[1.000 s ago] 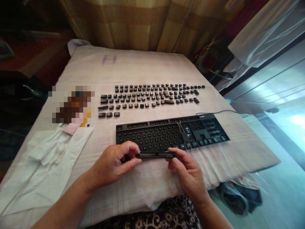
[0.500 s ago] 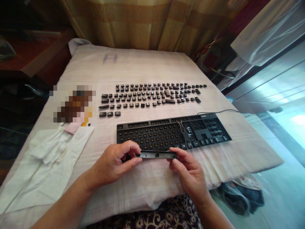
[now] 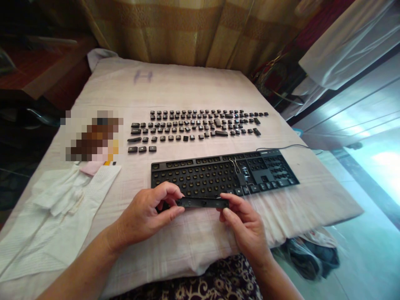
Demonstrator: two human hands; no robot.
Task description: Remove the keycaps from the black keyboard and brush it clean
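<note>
Between my two hands is a space bar, a long black keycap with its hollow underside towards me. My left hand pinches the left end with thumb and forefinger. At the right end, my right hand has it between thumb and fingers. Just behind lies a black keyboard, many of its keys removed and the switch mounts bare. Several keys are still fitted along its lower right edge. A black clip with silver wire handles, like a binder clip, rests across the keyboard. My hands hide its lower left part.
Loose black keycaps lie in rows beyond the keyboard on the cloth-covered surface. White paper towels are at the left, near a pink piece and a blurred-out patch. The keyboard cable runs off right.
The view has shifted slightly, so everything sits a little further left. The space bar's underside looks darker, as if tilted slightly. Both hands keep their hold on it.
</note>
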